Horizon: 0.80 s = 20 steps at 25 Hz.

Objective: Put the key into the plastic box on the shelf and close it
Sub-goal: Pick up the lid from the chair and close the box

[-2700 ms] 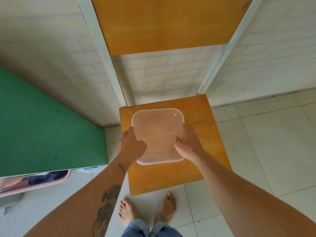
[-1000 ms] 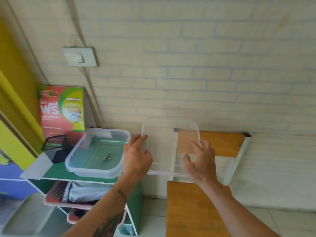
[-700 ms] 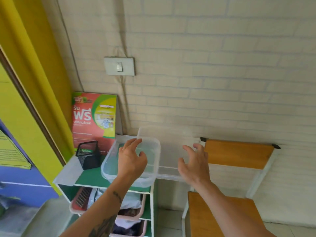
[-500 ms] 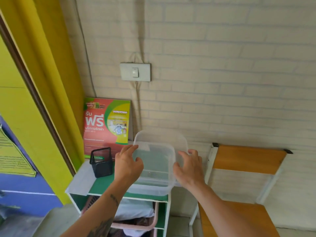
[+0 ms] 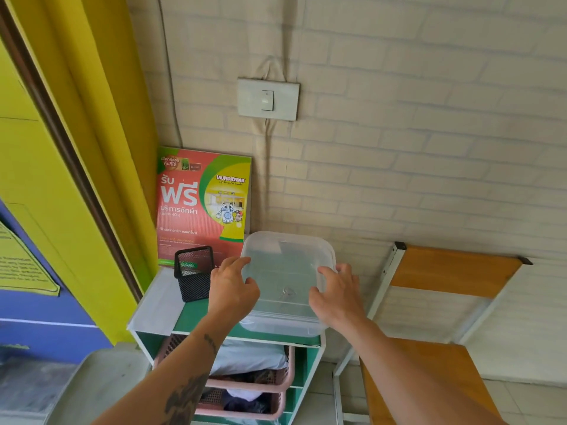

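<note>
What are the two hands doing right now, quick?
Left hand: grips the left edge of the clear lid, which lies on the plastic box.
Right hand: grips the lid's right edge.

Left grip (image 5: pixel 234 294) and right grip (image 5: pixel 336 297) hold box lid (image 5: pixel 285 262).

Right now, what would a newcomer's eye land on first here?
The left hand and right hand grip the clear lid by its side edges atop the plastic box on the green shelf; the key shows faintly through it. Behind, a bright red poster leans against the wall, a black mesh cup before it.
</note>
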Motion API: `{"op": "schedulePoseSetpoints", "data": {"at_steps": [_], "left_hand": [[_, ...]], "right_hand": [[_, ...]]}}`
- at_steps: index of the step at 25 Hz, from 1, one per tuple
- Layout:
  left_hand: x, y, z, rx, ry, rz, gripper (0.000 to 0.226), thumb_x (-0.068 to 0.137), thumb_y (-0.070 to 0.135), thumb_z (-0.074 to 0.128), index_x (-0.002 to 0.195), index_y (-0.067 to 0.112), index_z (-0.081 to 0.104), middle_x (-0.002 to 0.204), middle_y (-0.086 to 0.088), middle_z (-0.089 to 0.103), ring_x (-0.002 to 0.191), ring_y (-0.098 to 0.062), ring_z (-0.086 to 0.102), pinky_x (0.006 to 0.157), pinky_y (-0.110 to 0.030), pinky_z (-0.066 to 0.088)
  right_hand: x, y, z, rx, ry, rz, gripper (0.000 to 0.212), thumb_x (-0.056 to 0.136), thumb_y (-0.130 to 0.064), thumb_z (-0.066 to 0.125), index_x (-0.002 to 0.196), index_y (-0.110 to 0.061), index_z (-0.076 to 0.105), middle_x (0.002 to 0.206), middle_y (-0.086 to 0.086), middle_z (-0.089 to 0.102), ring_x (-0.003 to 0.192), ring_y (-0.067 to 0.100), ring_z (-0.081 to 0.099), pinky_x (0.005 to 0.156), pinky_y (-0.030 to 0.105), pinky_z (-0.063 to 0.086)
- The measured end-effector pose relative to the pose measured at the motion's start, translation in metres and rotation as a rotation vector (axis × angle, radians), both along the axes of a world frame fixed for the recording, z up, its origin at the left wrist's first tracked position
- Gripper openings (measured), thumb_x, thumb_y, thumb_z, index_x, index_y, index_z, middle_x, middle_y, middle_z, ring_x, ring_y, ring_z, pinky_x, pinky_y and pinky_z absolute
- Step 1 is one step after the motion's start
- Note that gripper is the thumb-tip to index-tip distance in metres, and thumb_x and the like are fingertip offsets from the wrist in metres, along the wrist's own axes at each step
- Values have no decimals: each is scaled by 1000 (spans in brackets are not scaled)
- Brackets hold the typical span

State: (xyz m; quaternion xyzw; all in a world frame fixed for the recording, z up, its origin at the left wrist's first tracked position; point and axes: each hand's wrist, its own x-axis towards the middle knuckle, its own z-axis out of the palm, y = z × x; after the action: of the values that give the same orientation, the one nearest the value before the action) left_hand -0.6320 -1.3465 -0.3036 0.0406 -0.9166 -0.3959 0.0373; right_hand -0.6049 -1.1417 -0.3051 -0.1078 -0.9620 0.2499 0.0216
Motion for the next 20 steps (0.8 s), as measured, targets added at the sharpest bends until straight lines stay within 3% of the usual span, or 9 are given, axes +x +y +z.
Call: {"op": "schedulePoseSetpoints", "data": {"at_steps": [6, 9, 13, 16, 20], "left_hand": [[-6, -5, -7, -64, -7, -22, 53, 83, 15, 55, 136, 22, 52, 142, -2, 48, 126, -28, 43, 107, -47, 41], [-5, 0, -7, -185, 17, -3, 53, 82, 18, 53, 135, 23, 50, 138, -2, 46, 120, -28, 41, 99, -43, 43], [-15, 9, 1, -327, 144, -88, 50, 83, 21, 53, 132, 21, 51, 141, -4, 44, 123, -28, 41, 100, -45, 43], [-29, 13, 6, -372, 165, -201, 51, 87, 26, 50, 137, 20, 46, 150, -5, 37, 132, -28, 36, 107, -47, 37], [-40, 13, -5, -500, 106, -337, 60, 93, 37, 38, 149, 19, 26, 162, -8, 12, 148, -29, 10, 119, -47, 18]], "right_hand": [[-4, 3, -4, 37, -48, 58, 62, 86, -39, 51, 145, -24, 38, 145, 3, 28, 132, 27, 29, 102, 42, 41], [-8, 10, -3, 26, -68, 77, 60, 86, -40, 51, 143, -25, 42, 140, 1, 33, 127, 25, 33, 100, 42, 44], [-16, 15, 0, 149, 39, 92, 54, 87, -38, 52, 139, -25, 46, 137, 2, 38, 125, 25, 36, 99, 42, 44], [-26, 16, 1, 220, 54, 162, 60, 90, -39, 49, 147, -24, 34, 154, 6, 24, 138, 28, 25, 106, 46, 37], [-33, 16, -10, 242, -80, 247, 66, 99, -47, 33, 155, -26, 5, 164, 7, -9, 150, 28, -5, 118, 50, 13]]}}
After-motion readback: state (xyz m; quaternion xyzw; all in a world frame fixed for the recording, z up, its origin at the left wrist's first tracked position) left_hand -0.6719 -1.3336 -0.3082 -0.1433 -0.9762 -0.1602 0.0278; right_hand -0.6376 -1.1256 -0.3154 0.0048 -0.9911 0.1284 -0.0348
